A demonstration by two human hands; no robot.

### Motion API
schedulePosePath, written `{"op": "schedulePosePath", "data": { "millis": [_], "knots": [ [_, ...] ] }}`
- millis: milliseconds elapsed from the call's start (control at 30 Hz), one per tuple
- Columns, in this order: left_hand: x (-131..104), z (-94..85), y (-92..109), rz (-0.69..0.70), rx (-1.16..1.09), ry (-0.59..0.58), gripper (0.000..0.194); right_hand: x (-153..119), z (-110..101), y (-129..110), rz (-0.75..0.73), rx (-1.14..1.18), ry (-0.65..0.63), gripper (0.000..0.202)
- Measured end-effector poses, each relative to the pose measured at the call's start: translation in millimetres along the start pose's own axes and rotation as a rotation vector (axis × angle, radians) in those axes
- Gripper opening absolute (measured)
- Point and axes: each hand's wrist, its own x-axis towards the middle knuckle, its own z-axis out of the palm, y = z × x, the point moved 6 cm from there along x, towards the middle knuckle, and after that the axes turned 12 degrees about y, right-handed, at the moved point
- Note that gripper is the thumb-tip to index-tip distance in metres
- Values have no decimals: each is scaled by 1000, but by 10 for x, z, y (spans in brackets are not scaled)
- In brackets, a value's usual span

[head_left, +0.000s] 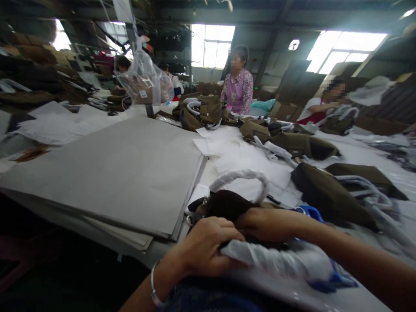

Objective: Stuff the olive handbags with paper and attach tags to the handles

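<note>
2 handles (240,174) wrapped, bag (227,203) seemingly unfinished; my left hand (209,242) clasps it, I can't tell for the right hand (256,222).

Your bag (229,203) looks like matt cloth, its front handle (276,260) wrapped in crinkled plastic; your bracelet (152,284) is shiny, smooth metal.

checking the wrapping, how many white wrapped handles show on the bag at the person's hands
2: the far handle arches up beyond both hands; the near handle lies at the left hand. Any others may be hidden.
</note>
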Motion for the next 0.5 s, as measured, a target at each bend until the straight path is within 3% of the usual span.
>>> {"op": "schedulePosePath", "data": {
  "millis": [67, 100, 167, 233, 300, 367, 433, 500],
  "knots": [
    [61, -176, 67, -100, -199, -117, 41, -186, -232, -42, 96, 68, -158, 31],
    [97, -224, 110, -118, -298, -200, 48, -305, -366, -53, 153, 98, -163, 36],
    [177, -267, 148, -158, -430, -327, 55, -563, -610, -51, 242, 140, -60, 40],
    [278, -272, 59, -258, -384, -312, 46, -828, -749, -35, 272, 139, 59, 39],
    [384, -264, -96, -351, -165, -202, 41, -1054, -721, -38, 236, 99, 57, 40],
    [487, -173, -190, -348, 84, -188, 37, -1187, -570, -50, 155, 20, -4, 55],
    [606, 53, -209, -254, 268, -303, 30, -1199, -364, -21, 77, -100, -2, 71],
    [747, 359, -204, -169, 366, -425, 23, -1111, -134, 79, 47, -250, 75, 64]
  ]
}}
